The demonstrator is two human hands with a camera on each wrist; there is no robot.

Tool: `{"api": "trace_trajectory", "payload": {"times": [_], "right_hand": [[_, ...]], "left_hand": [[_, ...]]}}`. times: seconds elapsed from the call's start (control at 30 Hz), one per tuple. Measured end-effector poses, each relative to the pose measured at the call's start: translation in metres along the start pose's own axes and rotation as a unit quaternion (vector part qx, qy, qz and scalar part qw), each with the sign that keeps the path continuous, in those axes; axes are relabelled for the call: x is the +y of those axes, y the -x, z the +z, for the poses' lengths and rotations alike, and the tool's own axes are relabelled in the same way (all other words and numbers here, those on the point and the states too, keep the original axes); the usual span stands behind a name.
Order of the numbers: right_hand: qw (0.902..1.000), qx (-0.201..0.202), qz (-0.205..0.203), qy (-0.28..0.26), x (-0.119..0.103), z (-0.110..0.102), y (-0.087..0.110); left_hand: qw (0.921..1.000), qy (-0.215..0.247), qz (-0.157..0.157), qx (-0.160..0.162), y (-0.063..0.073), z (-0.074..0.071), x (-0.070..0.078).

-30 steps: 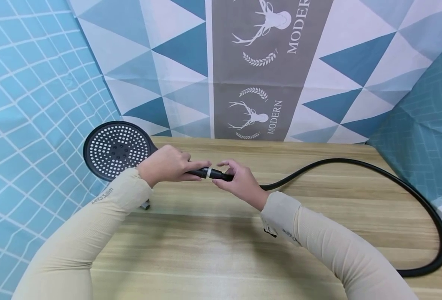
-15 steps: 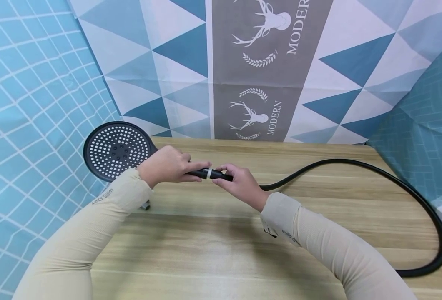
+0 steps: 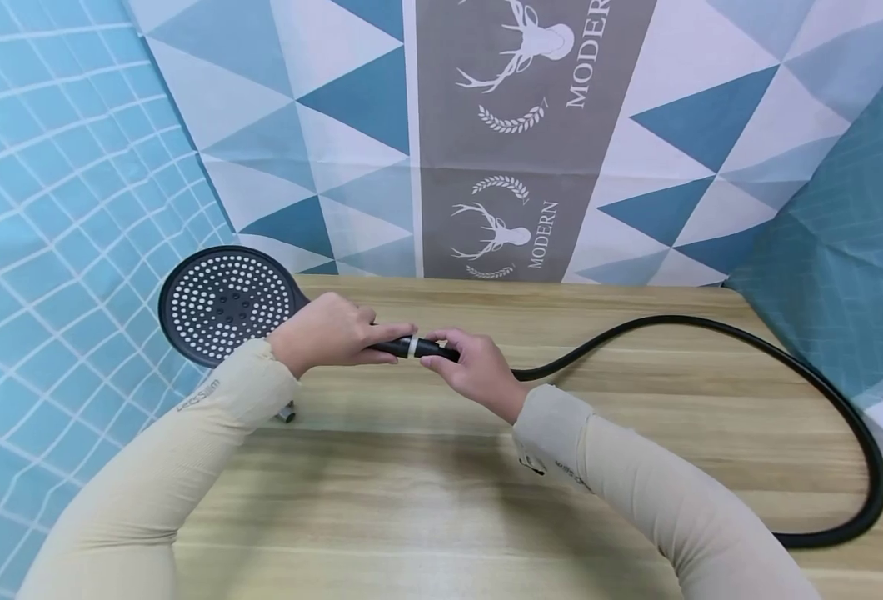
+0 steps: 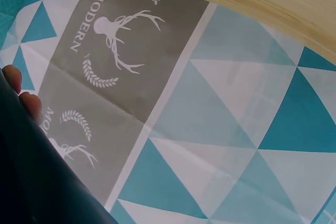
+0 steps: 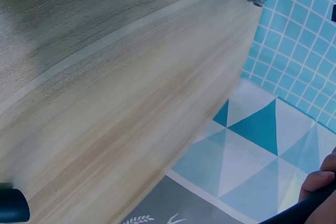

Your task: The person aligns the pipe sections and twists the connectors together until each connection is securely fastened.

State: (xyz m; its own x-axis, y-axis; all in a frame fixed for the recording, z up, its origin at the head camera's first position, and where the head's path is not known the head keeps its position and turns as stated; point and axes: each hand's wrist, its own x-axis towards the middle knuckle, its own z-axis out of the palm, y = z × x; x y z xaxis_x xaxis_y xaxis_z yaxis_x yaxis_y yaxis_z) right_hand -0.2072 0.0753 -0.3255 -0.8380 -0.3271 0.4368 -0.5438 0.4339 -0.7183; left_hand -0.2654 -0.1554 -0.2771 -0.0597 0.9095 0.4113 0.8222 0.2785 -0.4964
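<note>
A black shower head (image 3: pixel 227 304) with a round, hole-dotted face is on the left in the head view. My left hand (image 3: pixel 325 333) grips its handle, index finger stretched along it. A pale ring (image 3: pixel 412 347) circles the joint where the handle meets the black hose's end fitting (image 3: pixel 438 351). Thumb and fingers of my right hand (image 3: pixel 477 367) pinch that fitting. Beyond the hand, the black hose (image 3: pixel 711 323) loops over the table to the right. In the right wrist view, fingers (image 5: pixel 317 183) show at the lower right edge beside a dark tube.
A small metal fitting (image 3: pixel 286 412) lies on the wooden table (image 3: pixel 426 500) by the left wall, partly behind the left sleeve. Blue tile-patterned sheeting (image 3: pixel 44 217) stands close on the left. A triangle-patterned backdrop (image 3: pixel 351 100) rises along the table's far edge.
My right index finger has come down onto the hose's end fitting, where it was lifted before. The head view has shifted slightly; the left hand keeps its grip on the handle.
</note>
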Motion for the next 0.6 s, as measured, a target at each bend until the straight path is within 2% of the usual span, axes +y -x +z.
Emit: {"api": "trace_trajectory", "payload": {"times": [0.13, 0.6], "right_hand": [[1.0, 0.006, -0.001, 0.0, -0.0025, 0.0016, -0.0008], [0.9999, 0.0, 0.01, -0.012, -0.0018, -0.001, -0.0037]], "left_hand": [[0.9999, 0.005, -0.004, 0.015, 0.003, 0.0022, -0.0007], [0.9999, 0.007, -0.01, 0.005, 0.001, 0.001, 0.0001]]}}
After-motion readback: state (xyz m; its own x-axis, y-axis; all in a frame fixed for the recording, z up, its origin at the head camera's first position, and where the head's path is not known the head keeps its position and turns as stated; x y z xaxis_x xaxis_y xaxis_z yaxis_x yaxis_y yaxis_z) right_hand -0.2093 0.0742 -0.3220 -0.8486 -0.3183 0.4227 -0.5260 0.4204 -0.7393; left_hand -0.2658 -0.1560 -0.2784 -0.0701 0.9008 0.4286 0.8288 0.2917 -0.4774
